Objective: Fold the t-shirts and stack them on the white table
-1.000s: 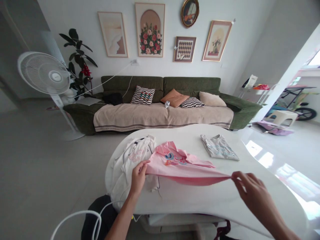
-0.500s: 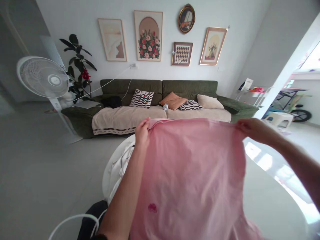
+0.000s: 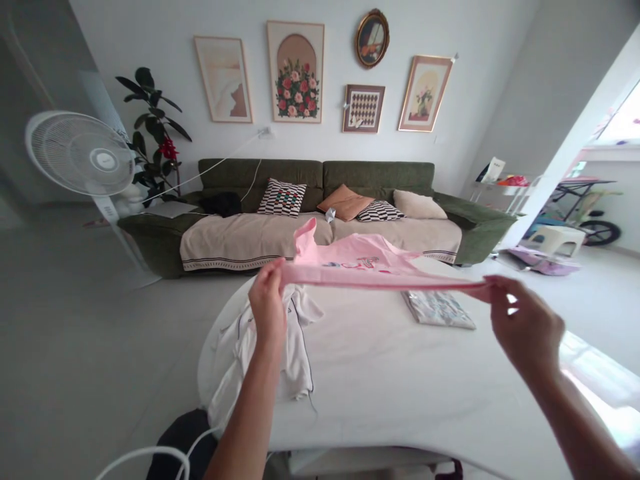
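While the green sofa (image 3: pixel 350 175) sits 12 o'clock past the white table (image 3: pixel 380 387), both arms reach forward. My left hand (image 3: pixel 269 301) (11) and right hand (image 3: pixel 524 321) (1) pinch the pink shirt (image 3: pixel 345 255) taut, above table, 12 o'clock.

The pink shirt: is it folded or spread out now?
Spread out: the pink shirt is pulled taut along one edge between the left hand and right hand, with its printed side showing.

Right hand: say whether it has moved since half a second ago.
Yes: the right hand has moved lower and slightly rightward in view, judged against the green sofa.
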